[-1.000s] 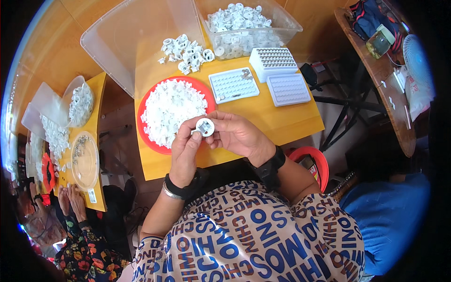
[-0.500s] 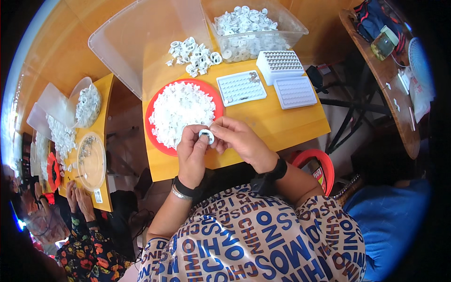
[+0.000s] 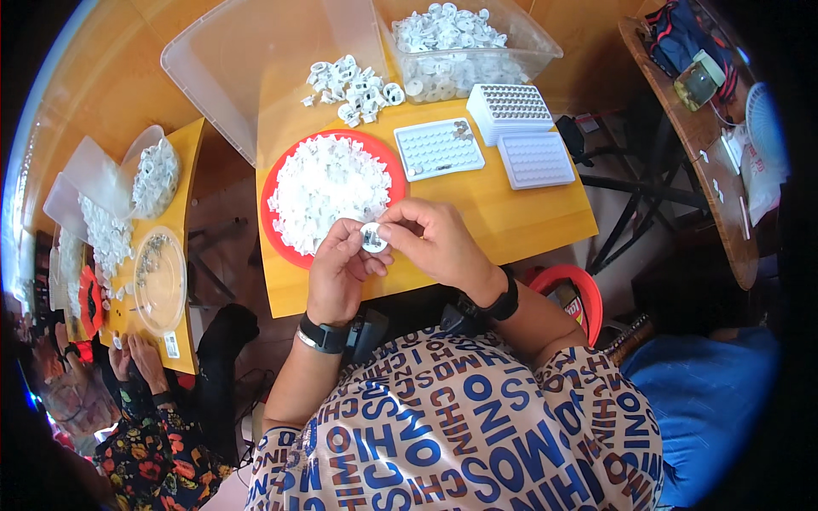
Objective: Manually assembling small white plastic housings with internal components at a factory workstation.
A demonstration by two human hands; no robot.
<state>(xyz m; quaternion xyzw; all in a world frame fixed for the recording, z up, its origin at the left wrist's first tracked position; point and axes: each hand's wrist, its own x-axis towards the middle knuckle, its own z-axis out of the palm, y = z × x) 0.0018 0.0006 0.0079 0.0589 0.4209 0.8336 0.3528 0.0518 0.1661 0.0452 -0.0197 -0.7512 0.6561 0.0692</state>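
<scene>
Over the near edge of the wooden table, my left hand (image 3: 334,271) pinches a small round white plastic piece (image 3: 372,238) with dark parts in its middle. My right hand (image 3: 433,242) is closed at its right side, thumb and forefinger on the rim. Whether something tiny sits between those fingertips I cannot make out. Just beyond my hands is a round red tray (image 3: 270,217) heaped with small white plastic parts (image 3: 328,187). To its right lies a white dimpled tray (image 3: 439,152) with several small silvery discs (image 3: 462,129) at its far right corner.
Stacked white trays (image 3: 509,117) filled with silvery discs stand at the back right, beside another dimpled tray (image 3: 535,160). Behind are a loose pile of white pieces (image 3: 356,89) and a full clear bin (image 3: 473,68). A co-worker's hands (image 3: 141,358) rest at the left table.
The round piece has turned so that more of its face shows. My left hand has rolled over, its fingers now curled under the piece. The whole view has shifted slightly.
</scene>
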